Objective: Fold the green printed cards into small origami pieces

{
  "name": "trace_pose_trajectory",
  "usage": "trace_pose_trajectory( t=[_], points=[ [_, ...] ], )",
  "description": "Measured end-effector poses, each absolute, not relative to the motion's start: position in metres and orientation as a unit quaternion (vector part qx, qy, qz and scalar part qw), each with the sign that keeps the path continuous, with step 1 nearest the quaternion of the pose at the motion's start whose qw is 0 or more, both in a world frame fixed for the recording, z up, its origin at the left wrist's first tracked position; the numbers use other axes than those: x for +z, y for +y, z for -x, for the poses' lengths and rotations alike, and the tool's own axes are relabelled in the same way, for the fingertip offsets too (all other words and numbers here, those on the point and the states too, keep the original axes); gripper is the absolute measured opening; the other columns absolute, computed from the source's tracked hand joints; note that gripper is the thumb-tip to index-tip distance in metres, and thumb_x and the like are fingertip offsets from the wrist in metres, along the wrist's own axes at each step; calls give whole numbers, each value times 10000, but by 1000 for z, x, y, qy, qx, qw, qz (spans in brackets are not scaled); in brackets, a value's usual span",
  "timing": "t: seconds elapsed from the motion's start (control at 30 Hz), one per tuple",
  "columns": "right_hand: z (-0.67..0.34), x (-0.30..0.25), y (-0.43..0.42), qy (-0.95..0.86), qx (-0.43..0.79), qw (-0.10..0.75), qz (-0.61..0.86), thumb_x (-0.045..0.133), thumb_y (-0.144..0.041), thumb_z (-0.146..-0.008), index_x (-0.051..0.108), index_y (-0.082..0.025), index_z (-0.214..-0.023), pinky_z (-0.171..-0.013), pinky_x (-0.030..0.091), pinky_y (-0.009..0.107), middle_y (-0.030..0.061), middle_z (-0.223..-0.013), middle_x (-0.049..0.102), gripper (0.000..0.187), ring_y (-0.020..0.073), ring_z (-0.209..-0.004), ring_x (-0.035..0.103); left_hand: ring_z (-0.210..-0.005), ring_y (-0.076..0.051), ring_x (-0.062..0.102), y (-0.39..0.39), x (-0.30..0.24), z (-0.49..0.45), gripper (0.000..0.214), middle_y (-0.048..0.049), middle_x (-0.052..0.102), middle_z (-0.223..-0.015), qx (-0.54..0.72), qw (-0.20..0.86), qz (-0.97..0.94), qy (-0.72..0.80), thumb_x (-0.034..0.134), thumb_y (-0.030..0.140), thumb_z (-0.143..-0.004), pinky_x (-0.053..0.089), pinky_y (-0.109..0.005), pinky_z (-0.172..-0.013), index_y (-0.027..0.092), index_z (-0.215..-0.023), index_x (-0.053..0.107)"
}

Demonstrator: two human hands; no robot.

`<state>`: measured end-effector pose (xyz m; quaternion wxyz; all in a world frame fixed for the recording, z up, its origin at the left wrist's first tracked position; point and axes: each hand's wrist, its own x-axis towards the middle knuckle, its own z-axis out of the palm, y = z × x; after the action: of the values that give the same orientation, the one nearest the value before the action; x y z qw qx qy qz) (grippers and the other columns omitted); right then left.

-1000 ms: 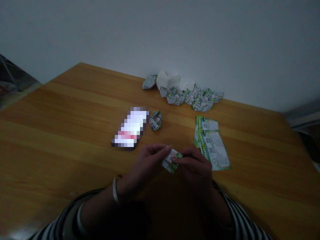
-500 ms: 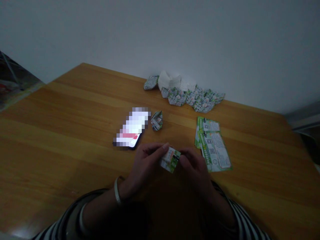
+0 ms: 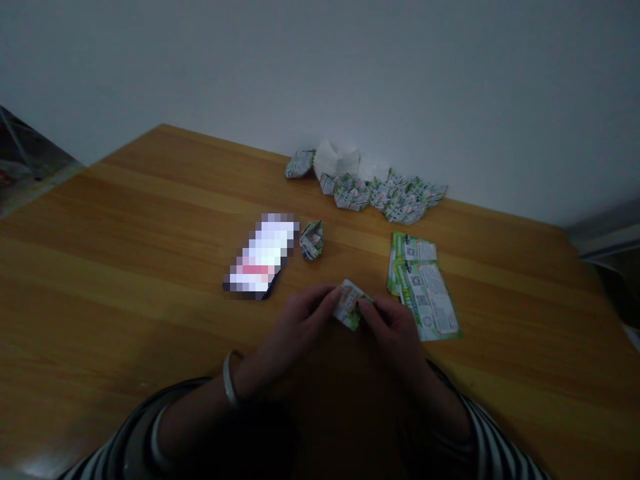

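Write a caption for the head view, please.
Fingers of both hands hold a small printed paper near a phone and leaflets.

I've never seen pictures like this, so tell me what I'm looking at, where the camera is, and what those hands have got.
There's no machine here, just a person's two bare hands. The camera is worn on the person's head and looks forward and down, so you see roughly what they see.

The left hand and right hand pinch a small folded paper between them. A bracelet circles the left wrist.

On the wooden table lie a phone, its lit screen blurred into blocks, and a crumpled paper piece just right of it. Overlapping flyers lie on the right. Along the wall sit more crumpled papers and something white, perhaps tissue.
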<state>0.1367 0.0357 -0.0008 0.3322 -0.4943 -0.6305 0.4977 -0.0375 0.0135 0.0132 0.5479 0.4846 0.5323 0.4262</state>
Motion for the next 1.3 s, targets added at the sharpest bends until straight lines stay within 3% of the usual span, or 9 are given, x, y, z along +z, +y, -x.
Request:
trace_pose_trajectory(
  t=[0.17,0.33,0.43,0.7,0.8,0.97,1.07,1.2,1.3],
  points=[
    [-137,-3,37,-613,547,310,478,597,-370,-866,607,-177,-686,-532,415,223,-14,-626,589,264,126,-588,543,-691,-169,621,15,8,40,316,-57,709,-774,355,522,-536,560,585,403,-883,477,-262,-617,115,-876,713],
    [-138,-2,40,-582,626,272,442,657,-325,-822,667,-177,-905,-658,499,261,20,-819,688,169,161,-736,643,-777,-170,653,15,5,41,315,-49,739,-858,377,496,-543,564,491,368,-944,508,-279,-717,153,-937,721],
    [-139,-2,41,-582,646,271,413,690,-237,-774,651,-190,-970,-733,519,283,15,-872,691,205,172,-808,662,-772,-165,654,14,5,41,308,-46,740,-861,388,484,-541,568,488,359,-949,511,-270,-707,152,-934,714],
    [-136,0,35,-679,453,310,488,740,-255,-760,680,-202,-866,-620,498,263,8,-775,698,133,167,-699,645,-972,-176,672,7,6,36,276,-35,741,-1077,400,504,-569,513,485,301,-961,507,-304,-908,200,-1109,695],
    [-140,-2,34,-712,368,387,456,709,-177,-784,693,-222,-813,-671,518,289,18,-797,719,56,178,-743,673,-1053,-186,660,7,10,36,292,-48,722,-1156,424,528,-547,492,490,310,-961,492,-327,-972,199,-1143,689],
    [-148,-7,32,-743,270,476,385,705,-104,-759,720,-257,-782,-680,536,326,44,-904,724,156,201,-804,682,-1112,-205,650,6,15,36,322,-70,694,-1222,428,550,-546,465,532,316,-941,513,-360,-980,188,-1211,652],
    [-149,-8,32,-741,260,468,405,680,-75,-745,742,-270,-830,-669,546,322,42,-901,725,222,201,-792,689,-1122,-212,647,5,10,36,408,-82,665,-1273,401,490,-607,481,609,280,-896,521,-378,-981,197,-1295,586],
    [-146,-6,31,-737,277,453,418,547,-2,-742,753,-274,-917,-740,561,319,35,-931,733,384,189,-840,702,-1148,-214,632,4,-1,36,467,-124,625,-1320,353,377,-695,500,535,196,-917,513,-394,-995,171,-1382,487],
    [-143,-3,29,-738,317,438,403,514,-32,-769,746,-262,-956,-771,561,329,42,-952,731,376,193,-870,697,-1134,-226,640,2,-6,38,529,-153,613,-1324,324,326,-722,518,501,154,-914,539,-388,-954,155,-1434,404]
  ],
)
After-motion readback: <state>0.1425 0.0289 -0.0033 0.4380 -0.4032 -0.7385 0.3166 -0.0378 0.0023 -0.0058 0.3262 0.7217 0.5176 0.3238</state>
